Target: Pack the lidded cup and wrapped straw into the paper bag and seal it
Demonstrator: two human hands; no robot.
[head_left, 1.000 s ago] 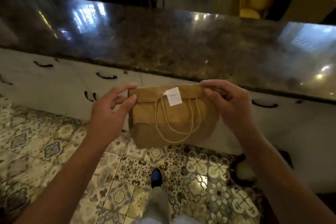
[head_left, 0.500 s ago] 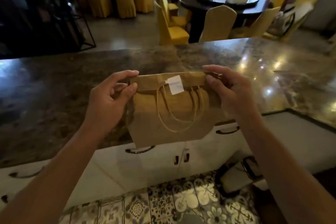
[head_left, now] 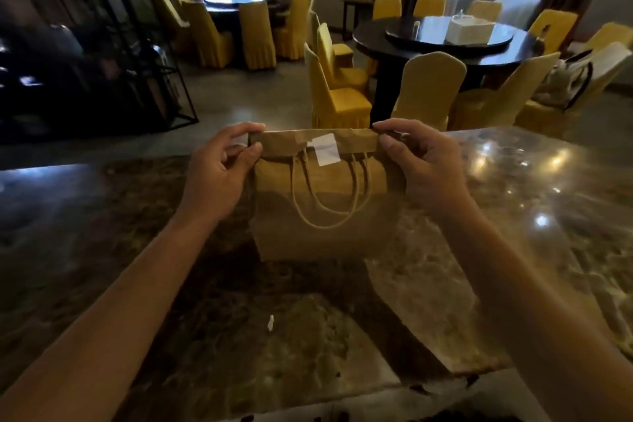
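The folded top of the paper bag (head_left: 318, 212) is pinched at both ends: the fingers (head_left: 239, 129) of the left hand (head_left: 219, 175) are closed on its left end, thumb in front and forefinger along the top edge, and the fingers (head_left: 394, 128) of the right hand (head_left: 424, 164) are closed on its right end in the same way. Between the two grips the fold is held flat and level, and a white sticker (head_left: 327, 149) is seen stuck across the lower edge of the fold near its middle, bridging onto the bag's front. Two twisted paper handles (head_left: 329, 195) hang down in loops over the front face below the fold. The bag is closed, so what it holds cannot be seen; neither cup nor straw is visible. The bag stands upright, its base at or just above the dark marble desk (head_left: 513, 250), toward the far edge and roughly midway between the left and right sides; whether the base touches cannot be told. A small white scrap (head_left: 271, 322) lies on the desk nearer the near edge. Beyond the far edge, yellow-covered chairs (head_left: 428, 86) are set around a dark round table (head_left: 445, 41).
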